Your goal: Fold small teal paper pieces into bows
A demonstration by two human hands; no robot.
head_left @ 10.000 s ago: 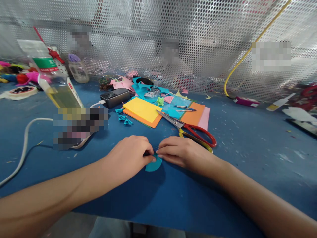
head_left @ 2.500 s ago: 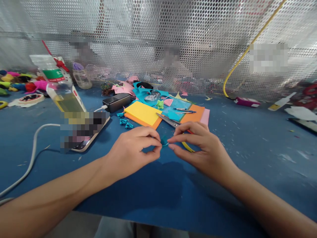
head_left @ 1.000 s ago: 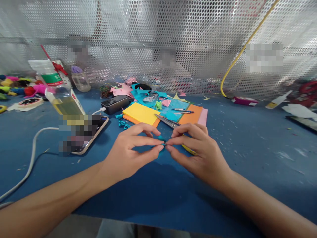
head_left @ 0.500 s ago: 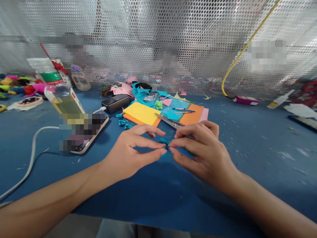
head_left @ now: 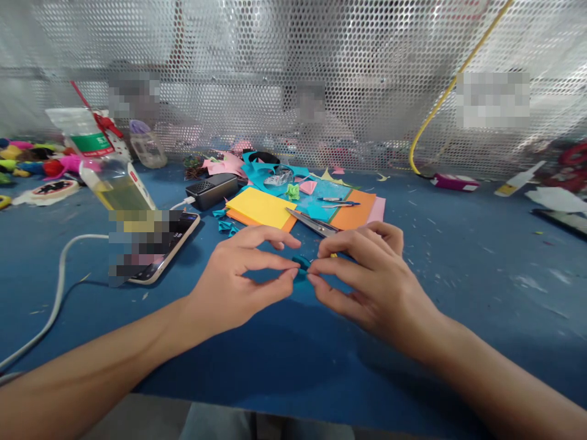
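Observation:
Between my fingertips is a small piece of blue paper [head_left: 301,263], largely hidden by the fingers. My left hand [head_left: 252,275] pinches its left side with thumb and index finger. On its right side, my right hand [head_left: 371,275] grips it between thumb and fingers. Just beyond the hands lie grey scissors [head_left: 316,224], partly covered by my right hand. A yellow paper stack [head_left: 261,208] rests over orange sheets, with small folded blue pieces [head_left: 225,227] at its left. A folded green piece [head_left: 292,192] and a pink one [head_left: 307,187] sit behind.
A phone [head_left: 172,244] with a white cable lies at the left, a tilted bottle [head_left: 119,183] behind it. A black box [head_left: 215,190] stands beyond the papers. Perforated metal [head_left: 257,79] closes off the back of the blue table [head_left: 257,373]. A purple box [head_left: 455,182] is back right.
Both hands have shifted slightly left. The fingertips have moved a little apart, and more of the blue paper shows between them.

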